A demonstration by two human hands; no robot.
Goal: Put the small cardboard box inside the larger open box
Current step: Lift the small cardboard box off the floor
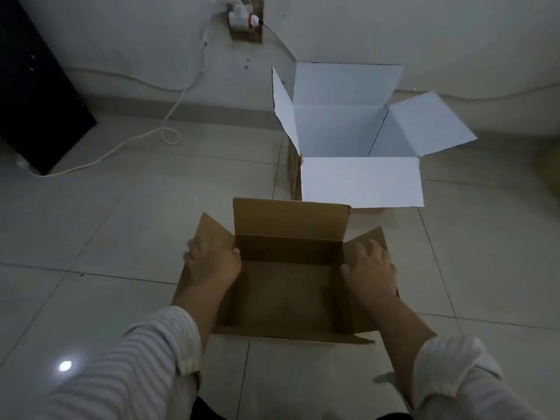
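Note:
A small brown cardboard box [288, 286] sits on the tiled floor just in front of me, its flaps spread open and its inside bare. My left hand [212, 262] grips its left wall over the left flap, and my right hand [371, 268] grips its right wall over the right flap. Behind it and a little to the right stands the larger open box [360, 180], white inside, with all flaps folded outward. The near flap of the larger box almost touches the far flap of the small one.
The larger box stands close to the pale wall. A white cable [145, 137] runs across the floor from a wall socket [245, 19] toward a black cabinet [33, 95] at the far left. Bare tiles lie to the left and right of both boxes.

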